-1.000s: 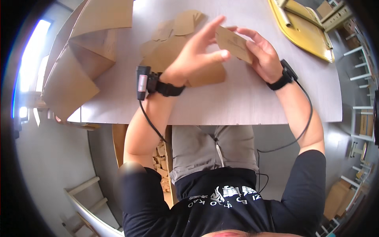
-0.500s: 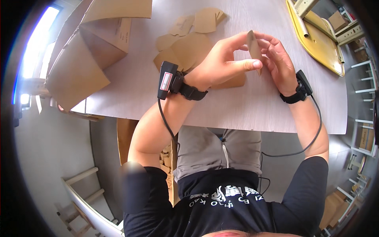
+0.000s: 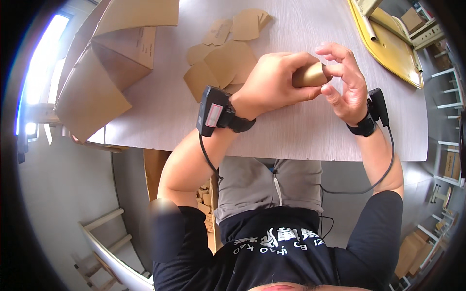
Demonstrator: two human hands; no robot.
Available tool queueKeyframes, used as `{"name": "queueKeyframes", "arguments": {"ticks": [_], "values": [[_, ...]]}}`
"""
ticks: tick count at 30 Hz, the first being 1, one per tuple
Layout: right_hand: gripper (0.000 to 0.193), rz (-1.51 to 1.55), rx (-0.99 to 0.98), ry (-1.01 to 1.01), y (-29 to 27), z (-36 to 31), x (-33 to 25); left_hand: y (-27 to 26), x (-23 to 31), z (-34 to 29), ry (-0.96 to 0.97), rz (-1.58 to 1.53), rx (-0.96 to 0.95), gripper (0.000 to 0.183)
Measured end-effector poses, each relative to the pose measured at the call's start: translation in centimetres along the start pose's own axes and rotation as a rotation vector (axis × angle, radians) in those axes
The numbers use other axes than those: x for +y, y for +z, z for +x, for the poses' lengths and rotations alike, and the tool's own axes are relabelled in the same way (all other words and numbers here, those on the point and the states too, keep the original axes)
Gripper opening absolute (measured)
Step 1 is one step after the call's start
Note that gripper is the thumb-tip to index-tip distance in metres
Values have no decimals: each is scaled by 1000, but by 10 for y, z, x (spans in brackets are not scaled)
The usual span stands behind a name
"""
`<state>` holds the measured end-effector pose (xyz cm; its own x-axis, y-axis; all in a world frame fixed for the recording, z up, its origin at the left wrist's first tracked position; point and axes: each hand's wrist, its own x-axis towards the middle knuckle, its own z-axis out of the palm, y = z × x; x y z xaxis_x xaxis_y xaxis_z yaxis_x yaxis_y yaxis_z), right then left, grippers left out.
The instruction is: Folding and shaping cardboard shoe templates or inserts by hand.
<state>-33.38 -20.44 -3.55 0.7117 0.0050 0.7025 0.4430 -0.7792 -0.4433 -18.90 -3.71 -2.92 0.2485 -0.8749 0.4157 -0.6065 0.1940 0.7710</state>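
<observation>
The fingers (image 3: 284, 63) of the left hand (image 3: 272, 82) are curled tightly around a small rolled piece of brown cardboard (image 3: 310, 75), so that only its right end is seen past the knuckles. That end is met by the fingertips (image 3: 327, 89) of the right hand (image 3: 347, 87), whose thumb and lower fingers are pressed against the roll while the upper fingers are spread and arched above it. The roll is thus held between both hands, raised above the pale wood-grain table (image 3: 301, 131) rather than laid on it, near the table's right half. A black sensor box (image 3: 212, 111) is strapped at the left wrist, and a similar black band (image 3: 371, 114) is worn at the right wrist; a thin black cable is seen hanging from each. Behind the left hand, flat cut-out cardboard pieces (image 3: 223, 63) are scattered on the table, some overlapping. At the table's far left corner a large open cardboard box (image 3: 104, 63) is placed, with its flaps spread over the edge. At the upper right, well apart from the hands, a yellow tray-like object (image 3: 388, 46) is seen. Below the table edge, grey shorts and a dark shirt are visible.
</observation>
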Motion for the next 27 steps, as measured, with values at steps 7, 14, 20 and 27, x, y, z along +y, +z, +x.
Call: {"name": "queueKeyframes", "arguments": {"ticks": [7,14,20,27], "values": [[23,-24,29,76,6,1,-4,3,5,0,-75,17,49,55],[20,351,-18,243,-7,0,-8,0,3,-4,-298,-983,-291,54],[10,441,-53,163,-2,-1,-6,-3,11,-9,-273,-945,-407,57],[12,420,-143,96,-4,-4,-1,3,2,-8,-251,-949,-569,63]]}}
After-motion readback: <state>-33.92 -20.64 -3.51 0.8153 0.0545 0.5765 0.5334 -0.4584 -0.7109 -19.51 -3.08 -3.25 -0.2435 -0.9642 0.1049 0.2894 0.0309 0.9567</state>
